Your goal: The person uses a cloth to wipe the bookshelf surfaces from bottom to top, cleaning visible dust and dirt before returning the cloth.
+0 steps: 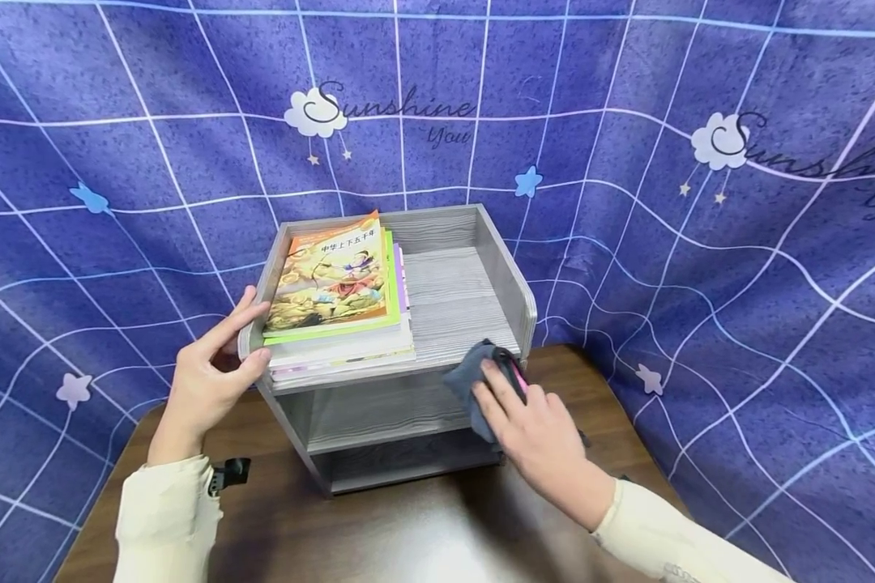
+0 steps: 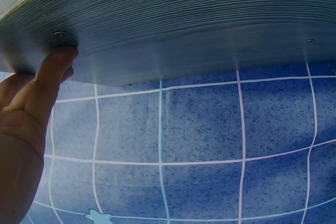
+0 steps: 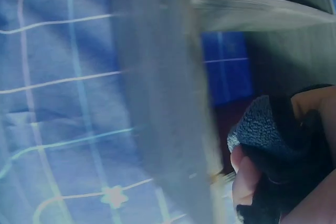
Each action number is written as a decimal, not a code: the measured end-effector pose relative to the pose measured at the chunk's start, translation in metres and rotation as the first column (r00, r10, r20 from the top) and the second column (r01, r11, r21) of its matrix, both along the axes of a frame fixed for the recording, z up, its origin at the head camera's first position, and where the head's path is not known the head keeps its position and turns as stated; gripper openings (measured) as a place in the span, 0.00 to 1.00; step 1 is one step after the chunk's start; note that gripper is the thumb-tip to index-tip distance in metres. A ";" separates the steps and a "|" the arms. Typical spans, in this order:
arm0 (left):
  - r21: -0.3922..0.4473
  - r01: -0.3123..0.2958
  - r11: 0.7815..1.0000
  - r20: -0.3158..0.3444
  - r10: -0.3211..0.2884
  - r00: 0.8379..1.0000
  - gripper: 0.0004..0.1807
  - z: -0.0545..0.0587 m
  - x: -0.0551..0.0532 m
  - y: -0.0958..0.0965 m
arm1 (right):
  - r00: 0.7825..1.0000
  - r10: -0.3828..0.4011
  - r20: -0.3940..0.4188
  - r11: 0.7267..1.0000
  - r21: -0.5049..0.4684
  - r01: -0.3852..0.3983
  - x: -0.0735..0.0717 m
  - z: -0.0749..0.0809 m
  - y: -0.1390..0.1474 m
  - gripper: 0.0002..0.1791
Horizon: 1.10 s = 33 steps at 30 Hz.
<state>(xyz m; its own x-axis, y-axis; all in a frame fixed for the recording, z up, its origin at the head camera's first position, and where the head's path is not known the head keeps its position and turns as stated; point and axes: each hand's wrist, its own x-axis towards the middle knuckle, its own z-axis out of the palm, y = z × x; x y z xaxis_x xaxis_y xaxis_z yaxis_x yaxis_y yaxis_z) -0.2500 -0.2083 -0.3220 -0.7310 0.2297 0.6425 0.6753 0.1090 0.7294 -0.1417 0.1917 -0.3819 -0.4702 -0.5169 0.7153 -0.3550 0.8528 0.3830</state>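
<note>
A small grey wood-grain shelf (image 1: pixel 459 283) stands on the table, with a stack of books (image 1: pixel 335 283) on the left of its top tier. My left hand (image 1: pixel 211 368) grips the front edge of the shelf's left side panel, thumb and fingers around it; the left wrist view shows fingertips against the panel's outer face. In my right hand (image 1: pixel 535 429) is a bunched grey-blue cloth (image 1: pixel 470 380), held at the front right corner of the top tier. The right wrist view shows the cloth (image 3: pixel 268 124) wrapped in the curled fingers.
Below the top tier, the shelf has a middle board (image 1: pixel 386 429) and a bottom board (image 1: pixel 416 470). It stands on a brown wooden table (image 1: pixel 379 534). A blue gridded curtain (image 1: pixel 189 162) hangs close behind and on both sides.
</note>
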 end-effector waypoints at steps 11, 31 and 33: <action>0.029 0.018 0.999 0.019 -0.019 1.000 0.30 0.001 0.004 0.003 | 0.991 0.043 0.126 0.993 -0.118 -0.028 0.014 0.000 0.021 0.44; 0.054 0.068 0.996 0.037 -0.070 0.997 0.29 0.003 0.002 0.001 | 0.898 0.423 -0.123 0.891 0.236 -0.388 -0.032 0.037 -0.145 0.20; 0.061 0.073 0.995 0.027 -0.075 0.997 0.29 0.005 0.003 0.002 | 0.906 0.404 -0.123 0.896 0.253 -0.365 -0.039 0.037 -0.154 0.21</action>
